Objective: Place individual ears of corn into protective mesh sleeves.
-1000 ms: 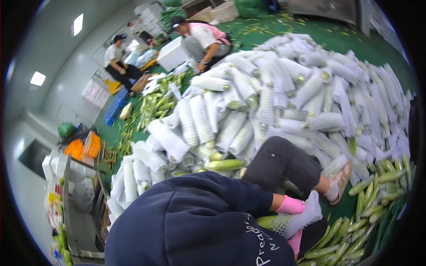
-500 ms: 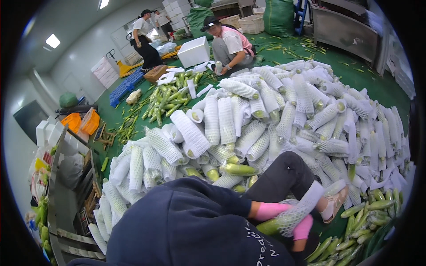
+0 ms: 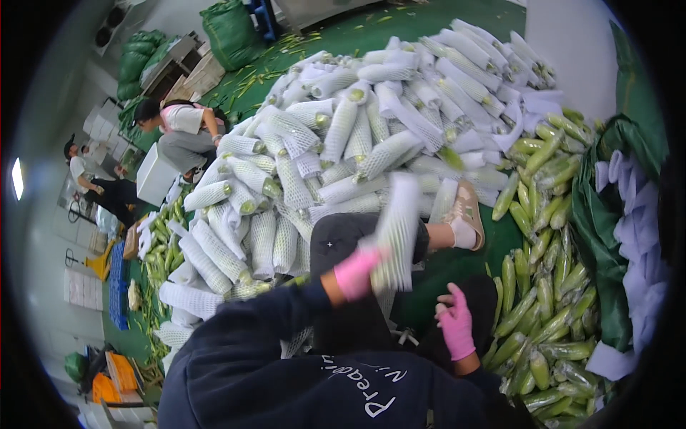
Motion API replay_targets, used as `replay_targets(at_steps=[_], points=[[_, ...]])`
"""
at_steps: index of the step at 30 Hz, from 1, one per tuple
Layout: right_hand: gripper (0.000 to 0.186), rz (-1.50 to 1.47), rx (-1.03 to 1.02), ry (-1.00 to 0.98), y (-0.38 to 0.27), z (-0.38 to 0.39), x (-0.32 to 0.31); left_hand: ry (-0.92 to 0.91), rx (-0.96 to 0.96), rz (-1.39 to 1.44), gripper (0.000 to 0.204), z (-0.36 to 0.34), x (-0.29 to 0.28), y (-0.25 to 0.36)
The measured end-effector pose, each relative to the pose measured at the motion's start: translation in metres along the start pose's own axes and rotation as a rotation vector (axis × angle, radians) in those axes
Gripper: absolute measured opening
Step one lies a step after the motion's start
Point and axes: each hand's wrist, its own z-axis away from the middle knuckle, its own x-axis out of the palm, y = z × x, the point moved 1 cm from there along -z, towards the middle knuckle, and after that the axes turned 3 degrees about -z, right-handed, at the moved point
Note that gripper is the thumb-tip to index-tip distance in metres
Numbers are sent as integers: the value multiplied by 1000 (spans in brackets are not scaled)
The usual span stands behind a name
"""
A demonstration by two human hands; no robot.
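Observation:
My left hand [image 3: 357,273], in a pink glove with bare fingertips, is closed round the lower end of a long green gourd [image 3: 397,232] in a white foam net sleeve. The gourd stands tilted upright over my bent knee, smeared by motion. My right hand [image 3: 456,325], gloved the same way, holds nothing, and its fingers are apart. It is beside my dark trouser leg, apart from the sleeved gourd. A big heap of sleeved gourds [image 3: 343,132] spreads beyond my legs. To my right lie many gourds without foam sleeves [image 3: 543,286], several in clear film.
A green sack [image 3: 620,236] with loose white foam sleeves [image 3: 641,229] borders the right side. At the left, a person [image 3: 182,129] crouches by a white box [image 3: 156,175]; other people stand farther back. Orange crates [image 3: 118,375] and a blue pallet [image 3: 118,286] are at the far left.
My view has turned to the right. My left hand has lifted the sleeved gourd from low between both hands, and my right hand has let go of it.

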Motion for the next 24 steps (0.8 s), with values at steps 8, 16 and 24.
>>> replay_targets(at_steps=[8,16,24], points=[[26,-65,45,74,25,-5,-32,495,717,-841,50,-207,-53,235],[24,-332,238,130,5,-13,-53,99,320,-2855,60,-369,8,160],[28,-487,180,191,4,-26,-64,-182,497,-2677,60,-331,24,135]])
